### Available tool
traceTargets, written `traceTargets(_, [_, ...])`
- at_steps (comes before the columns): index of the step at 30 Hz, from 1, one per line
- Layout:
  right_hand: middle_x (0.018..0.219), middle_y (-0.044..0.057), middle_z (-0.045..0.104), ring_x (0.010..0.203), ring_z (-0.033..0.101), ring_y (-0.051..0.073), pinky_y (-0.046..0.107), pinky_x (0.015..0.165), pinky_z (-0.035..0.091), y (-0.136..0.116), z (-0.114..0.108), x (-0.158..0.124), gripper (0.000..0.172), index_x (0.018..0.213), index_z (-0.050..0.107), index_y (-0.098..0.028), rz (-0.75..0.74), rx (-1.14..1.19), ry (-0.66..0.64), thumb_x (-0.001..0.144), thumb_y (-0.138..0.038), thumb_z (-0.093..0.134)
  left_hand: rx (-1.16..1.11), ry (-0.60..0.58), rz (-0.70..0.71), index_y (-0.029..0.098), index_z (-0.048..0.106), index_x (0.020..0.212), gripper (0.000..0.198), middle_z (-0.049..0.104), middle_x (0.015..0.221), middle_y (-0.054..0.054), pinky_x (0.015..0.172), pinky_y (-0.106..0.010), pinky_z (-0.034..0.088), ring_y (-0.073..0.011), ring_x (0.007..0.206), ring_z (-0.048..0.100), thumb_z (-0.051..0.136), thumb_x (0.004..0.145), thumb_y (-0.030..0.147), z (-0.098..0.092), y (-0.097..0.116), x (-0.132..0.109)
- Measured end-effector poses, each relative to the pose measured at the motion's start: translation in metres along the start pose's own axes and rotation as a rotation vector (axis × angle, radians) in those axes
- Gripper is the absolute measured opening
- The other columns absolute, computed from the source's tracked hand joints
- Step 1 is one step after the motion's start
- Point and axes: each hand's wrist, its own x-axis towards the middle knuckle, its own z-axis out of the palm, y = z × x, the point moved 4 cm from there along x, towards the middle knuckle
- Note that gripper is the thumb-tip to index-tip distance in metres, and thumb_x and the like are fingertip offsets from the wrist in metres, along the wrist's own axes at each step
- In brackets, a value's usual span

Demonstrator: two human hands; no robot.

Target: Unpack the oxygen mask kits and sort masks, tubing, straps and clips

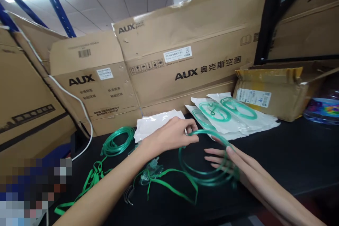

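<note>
My left hand (181, 131) pinches the top of a loose coil of green clear tubing (209, 183) between thumb and fingers. My right hand (233, 164) is at the coil's right side, its thumb over the loops and its fingers reaching through them, lightly gripping. The coil's lower right part is smeared by motion. Below my left hand lies a clear green plastic mask (152, 171) with a green elastic strap (174, 187). Further left on the black table are a second coil of green tubing (119, 142) and another green strap (92, 180).
White pouches with green tubing (214, 111) lie overlapped behind my right hand, and blank white pouches (150, 122) behind my left. Large cardboard boxes (185, 42) wall the back. An open carton (278, 91) and a clear bottle (321, 109) stand at right. A white cable (83, 106) hangs at left.
</note>
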Motion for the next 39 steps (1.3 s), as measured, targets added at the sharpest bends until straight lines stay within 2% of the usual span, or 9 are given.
traceTargets(4, [0.121, 0.018, 0.072, 0.107, 0.072, 0.032, 0.050, 0.096, 0.057, -0.016, 0.034, 0.018, 0.062, 0.143, 0.045, -0.023, 0.076, 0.321, 0.021, 0.092, -0.054, 0.060, -0.138, 0.200, -0.105, 0.021, 0.068, 0.101, 0.022, 0.071, 0.078, 0.001, 0.057, -0.023, 0.046, -0.0122, 0.059, 0.059, 0.057, 0.086, 0.033, -0.027, -0.013, -0.019])
traceTargets(8, [0.126, 0.017, 0.069, 0.113, 0.070, 0.030, 0.047, 0.099, 0.056, -0.049, 0.078, 0.037, 0.046, 0.132, 0.054, -0.021, 0.082, 0.368, -0.177, 0.093, -0.042, 0.066, -0.249, 0.357, -0.263, 0.018, 0.068, 0.100, 0.026, 0.074, 0.079, -0.001, 0.048, -0.023, 0.043, -0.0090, 0.044, 0.051, 0.056, 0.086, 0.035, -0.055, -0.059, -0.052])
traceTargets(14, [0.112, 0.012, 0.071, 0.101, 0.071, 0.020, 0.037, 0.100, 0.053, -0.066, 0.164, 0.076, 0.026, 0.116, 0.061, -0.018, 0.080, 0.233, -0.510, 0.101, -0.037, 0.050, -0.284, 0.582, -0.514, 0.016, 0.070, 0.092, 0.034, 0.071, 0.078, -0.002, 0.049, -0.023, 0.041, -0.0113, 0.053, 0.053, 0.061, 0.084, 0.048, -0.086, -0.151, -0.132])
traceTargets(19, [0.104, 0.011, 0.070, 0.090, 0.071, 0.019, 0.040, 0.090, 0.057, -0.047, 0.245, 0.118, 0.030, 0.112, 0.062, -0.012, 0.097, 0.057, -0.560, 0.105, -0.034, 0.042, -0.217, 0.636, -0.759, 0.014, 0.068, 0.085, 0.036, 0.070, 0.079, -0.002, 0.055, -0.025, 0.047, -0.0118, 0.058, 0.058, 0.062, 0.093, 0.049, -0.095, -0.210, -0.181])
traceTargets(22, [0.116, 0.009, 0.067, 0.100, 0.068, 0.022, 0.043, 0.088, 0.057, -0.045, 0.273, 0.141, 0.032, 0.120, 0.062, -0.014, -0.005, -0.105, -0.507, 0.101, -0.039, 0.055, -0.121, 0.616, -0.912, 0.013, 0.067, 0.088, 0.032, 0.070, 0.079, -0.001, 0.065, -0.030, 0.053, -0.0137, 0.065, 0.064, 0.063, 0.096, 0.044, -0.102, -0.227, -0.195])
traceTargets(27, [0.129, 0.012, 0.064, 0.118, 0.060, 0.025, 0.048, 0.106, 0.044, -0.058, 0.246, 0.139, 0.029, 0.124, 0.064, -0.015, -0.308, -0.407, -0.447, 0.097, -0.026, 0.061, 0.102, 0.645, -0.963, 0.019, 0.075, 0.096, 0.032, 0.076, 0.097, -0.011, 0.083, -0.038, 0.049, -0.0336, 0.102, 0.067, 0.072, 0.080, 0.046, -0.099, -0.193, -0.210])
traceTargets(30, [0.104, 0.007, 0.074, 0.097, 0.067, 0.022, 0.041, 0.097, 0.049, -0.060, 0.209, 0.102, 0.022, 0.108, 0.074, -0.020, -0.458, -0.554, -0.611, 0.098, -0.029, 0.057, 0.097, 0.564, -0.803, 0.028, 0.074, 0.111, 0.040, 0.076, 0.108, -0.002, 0.088, -0.032, 0.047, -0.0259, 0.099, 0.068, 0.063, 0.085, 0.056, -0.070, -0.142, -0.210])
traceTargets(33, [0.102, 0.007, 0.076, 0.099, 0.067, 0.025, 0.044, 0.100, 0.046, -0.049, 0.181, 0.061, 0.020, 0.102, 0.078, -0.021, -0.549, -0.700, -0.717, 0.095, -0.031, 0.061, 0.065, 0.320, -0.625, 0.029, 0.076, 0.105, 0.036, 0.075, 0.096, 0.000, 0.078, -0.031, 0.048, -0.0228, 0.084, 0.067, 0.057, 0.091, 0.057, -0.025, -0.097, -0.206])
traceTargets(39, [0.138, 0.017, 0.061, 0.129, 0.056, 0.031, 0.046, 0.107, 0.044, -0.012, 0.170, 0.034, 0.044, 0.141, 0.059, -0.020, -0.632, -1.062, -0.785, 0.105, -0.040, 0.044, 0.154, 0.122, -0.609, 0.026, 0.069, 0.114, 0.028, 0.068, 0.110, -0.005, 0.087, -0.036, 0.046, -0.0254, 0.100, 0.064, 0.058, 0.092, 0.039, 0.024, -0.087, -0.213])
